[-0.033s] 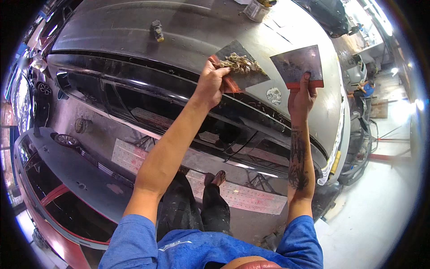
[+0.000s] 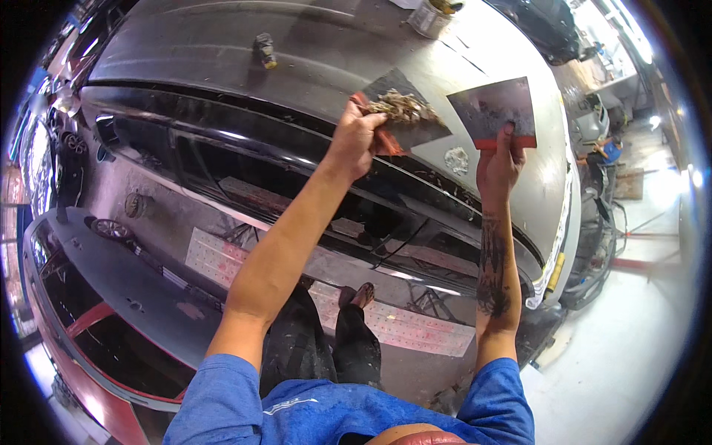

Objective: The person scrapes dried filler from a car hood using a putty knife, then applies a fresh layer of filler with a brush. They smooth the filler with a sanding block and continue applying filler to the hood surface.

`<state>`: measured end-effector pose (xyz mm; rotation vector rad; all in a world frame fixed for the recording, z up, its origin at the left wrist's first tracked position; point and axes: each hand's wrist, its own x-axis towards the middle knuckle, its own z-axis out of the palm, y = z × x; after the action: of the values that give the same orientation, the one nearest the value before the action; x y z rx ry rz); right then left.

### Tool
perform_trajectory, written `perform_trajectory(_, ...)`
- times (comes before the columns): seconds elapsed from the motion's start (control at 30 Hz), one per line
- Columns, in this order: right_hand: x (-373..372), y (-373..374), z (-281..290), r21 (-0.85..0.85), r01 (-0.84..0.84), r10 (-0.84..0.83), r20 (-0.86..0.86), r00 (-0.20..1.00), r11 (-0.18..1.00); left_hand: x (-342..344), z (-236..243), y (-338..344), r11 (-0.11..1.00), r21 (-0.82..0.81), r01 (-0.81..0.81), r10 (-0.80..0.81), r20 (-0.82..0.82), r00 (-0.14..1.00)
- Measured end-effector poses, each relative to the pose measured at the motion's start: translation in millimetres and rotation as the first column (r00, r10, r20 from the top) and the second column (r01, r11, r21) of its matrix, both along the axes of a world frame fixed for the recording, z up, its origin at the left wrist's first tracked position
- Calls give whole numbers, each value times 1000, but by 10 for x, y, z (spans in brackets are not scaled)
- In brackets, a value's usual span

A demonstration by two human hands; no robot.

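Note:
My left hand grips the red handle of a wide metal spreader, whose blade carries a lumpy heap of pale, dirty paste. My right hand holds a second flat metal spreader by its red edge, thumb against the blade. Both are raised over a car roof of dull grey metal with black side rails. A whitish patch of paste lies on the roof between my hands.
On the roof are a metal tin and a small tube-like object. I stand on a perforated plank beside the car. Another car is at lower left. A person in blue sits at right among car parts.
My left hand and its spreader have shifted very slightly right and down. My right hand is almost where it was.

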<state>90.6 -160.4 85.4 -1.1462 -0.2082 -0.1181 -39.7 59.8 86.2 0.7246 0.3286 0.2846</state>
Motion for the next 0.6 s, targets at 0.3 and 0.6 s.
perform_trajectory(0.3,-450,292,-27,-336,115,-56,180,982,935,67,1,-65,994,-49,-94,96,37,995)
perform_trajectory(0.6,-406,7,-366,-498,106,58,303,951,861,60,79,-13,993,-116,-13,28,133,991)
